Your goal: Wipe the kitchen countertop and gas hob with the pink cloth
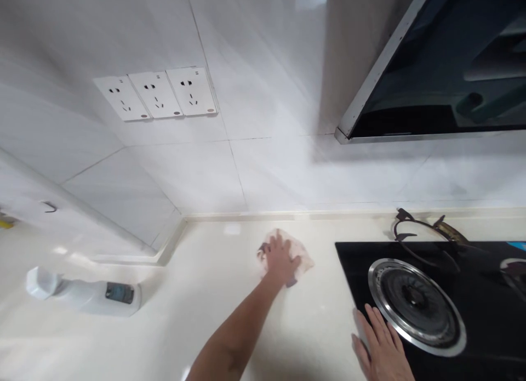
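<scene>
My left hand [280,259] is stretched out over the cream countertop [213,315] and presses down on a pale pinkish cloth [303,259], fingers bent over it. The cloth lies near the back wall, just left of the black glass hob [485,326]. My right hand [382,351] lies flat with its fingers apart at the hob's near left corner, beside the round steel burner [415,304]. It holds nothing.
A white bottle [82,297] lies on its side on the counter at the left. A black pan support [427,230] rests at the hob's back edge. Three wall sockets [158,93] sit on the tiles, and a range hood [444,68] hangs at the upper right.
</scene>
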`<state>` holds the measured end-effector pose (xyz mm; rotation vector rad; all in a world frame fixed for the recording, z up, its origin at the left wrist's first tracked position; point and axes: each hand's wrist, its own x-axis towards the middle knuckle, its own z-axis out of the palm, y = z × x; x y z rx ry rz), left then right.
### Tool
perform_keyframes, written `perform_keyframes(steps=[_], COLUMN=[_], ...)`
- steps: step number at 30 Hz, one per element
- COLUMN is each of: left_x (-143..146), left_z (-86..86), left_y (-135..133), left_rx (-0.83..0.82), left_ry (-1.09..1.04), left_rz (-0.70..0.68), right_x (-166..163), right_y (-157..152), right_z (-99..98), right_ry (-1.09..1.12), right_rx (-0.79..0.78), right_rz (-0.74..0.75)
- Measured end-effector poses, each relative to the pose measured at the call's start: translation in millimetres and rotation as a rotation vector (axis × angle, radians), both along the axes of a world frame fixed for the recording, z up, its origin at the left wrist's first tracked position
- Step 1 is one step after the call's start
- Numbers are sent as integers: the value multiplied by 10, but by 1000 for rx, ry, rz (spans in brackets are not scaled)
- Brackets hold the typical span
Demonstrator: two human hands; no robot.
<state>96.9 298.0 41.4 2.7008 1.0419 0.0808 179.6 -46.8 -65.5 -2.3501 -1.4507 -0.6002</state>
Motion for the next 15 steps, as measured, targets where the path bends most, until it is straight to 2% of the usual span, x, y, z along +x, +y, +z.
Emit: perform_keyframes(steps=[2,4,7,9,12,15], left_x=[355,590,637,453,-38,-516], left_z=[-24,-36,-37,-36,-53,-105], left_y=[-303,-593,-911,-1031,-1135,-1210], left_rx=[-95,-170,-211,-219,-211,-171], left_ry=[17,43,16,-22,-51,-97], left_rz=[-141,-285,-433,-511,-640,-693], right_x=[10,22,41,44,31,26], right_y=[0,-3,-12,-19,-29,-61], right_z=[18,31,35,31,22,2], right_ry=[-17,-32,-40,-37,-21,-16], right_rx=[1,4,13,13,-8,-33], right_rz=[4,9,12,14,8,0])
